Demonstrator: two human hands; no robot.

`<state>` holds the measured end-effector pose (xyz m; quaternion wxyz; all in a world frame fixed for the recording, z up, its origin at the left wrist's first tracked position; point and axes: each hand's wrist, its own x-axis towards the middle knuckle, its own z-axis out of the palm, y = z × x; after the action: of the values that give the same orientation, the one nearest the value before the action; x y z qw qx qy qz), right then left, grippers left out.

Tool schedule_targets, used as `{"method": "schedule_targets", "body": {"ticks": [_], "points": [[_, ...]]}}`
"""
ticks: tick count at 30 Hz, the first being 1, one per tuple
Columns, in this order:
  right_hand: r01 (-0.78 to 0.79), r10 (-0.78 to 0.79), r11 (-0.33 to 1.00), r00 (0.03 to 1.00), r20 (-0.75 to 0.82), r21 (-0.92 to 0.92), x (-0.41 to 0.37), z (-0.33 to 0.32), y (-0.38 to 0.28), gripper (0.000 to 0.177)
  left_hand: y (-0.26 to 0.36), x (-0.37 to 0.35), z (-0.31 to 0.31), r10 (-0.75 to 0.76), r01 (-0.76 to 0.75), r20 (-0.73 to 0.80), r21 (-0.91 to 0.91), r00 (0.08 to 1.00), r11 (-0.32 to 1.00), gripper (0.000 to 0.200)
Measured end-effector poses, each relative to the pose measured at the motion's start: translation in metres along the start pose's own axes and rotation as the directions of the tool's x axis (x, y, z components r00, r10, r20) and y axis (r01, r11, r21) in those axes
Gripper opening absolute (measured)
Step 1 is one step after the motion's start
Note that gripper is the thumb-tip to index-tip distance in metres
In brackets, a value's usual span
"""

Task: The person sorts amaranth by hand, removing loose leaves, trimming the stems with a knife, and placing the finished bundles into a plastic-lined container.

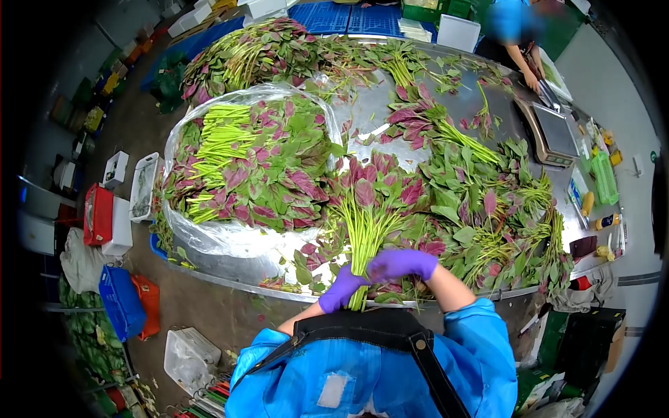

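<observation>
A bunch of leafy greens (368,230) with green stems and purple-green leaves stands nearly upright at the table's near edge. My left hand (341,290), in a purple glove, is closed around its lower stems. Beside it, my right hand (402,265), gloved too, has bent fingers against the stems' right side; what its fingertips hold, if anything, is hidden. To the left, a plastic-lined container (240,240) holds many bunches with their stems pointing left. Loose greens (481,230) cover the table right of my hands.
Another heap of greens (254,59) lies at the back left of the metal table (230,268). A scale (554,132) stands at the right, near a co-worker's hand (533,80). A green basket (603,177) and bottles are at the far right. Crates stand on the floor at left.
</observation>
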<state>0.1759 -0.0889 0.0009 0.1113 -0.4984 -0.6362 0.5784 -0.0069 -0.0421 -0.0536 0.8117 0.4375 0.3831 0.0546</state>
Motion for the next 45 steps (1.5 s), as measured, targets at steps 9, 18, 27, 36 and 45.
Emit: {"method": "schedule_targets", "body": {"ticks": [9,18,27,36,45], "points": [[-0.410,0.185,0.876,0.773,-0.607,-0.255,-0.026,-0.002,0.009,0.035,0.029,-0.009,-0.006,-0.147,0.191,0.259,-0.156,0.955,0.969,0.045],[-0.229,0.175,0.970,0.424,-0.889,0.082,0.012,0.001,0.008,0.050,0.051,-0.002,-0.017,-0.034,0.057,0.303,-0.067,0.953,0.996,0.051],[0.042,-0.028,0.999,0.936,-0.350,0.033,-0.022,0.023,0.000,0.013,0.037,0.000,-0.019,-0.076,0.092,0.231,-0.056,0.970,0.994,0.046],[-0.243,0.121,0.968,0.660,-0.741,-0.058,-0.006,0.022,-0.017,0.029,0.031,0.000,-0.011,-0.066,0.072,0.171,-0.030,0.983,0.997,0.035],[-0.002,-0.044,0.993,0.923,-0.383,-0.119,-0.046,0.025,0.023,0.024,0.081,-0.030,-0.009,0.003,0.031,0.164,-0.205,0.986,0.978,0.043]]}}
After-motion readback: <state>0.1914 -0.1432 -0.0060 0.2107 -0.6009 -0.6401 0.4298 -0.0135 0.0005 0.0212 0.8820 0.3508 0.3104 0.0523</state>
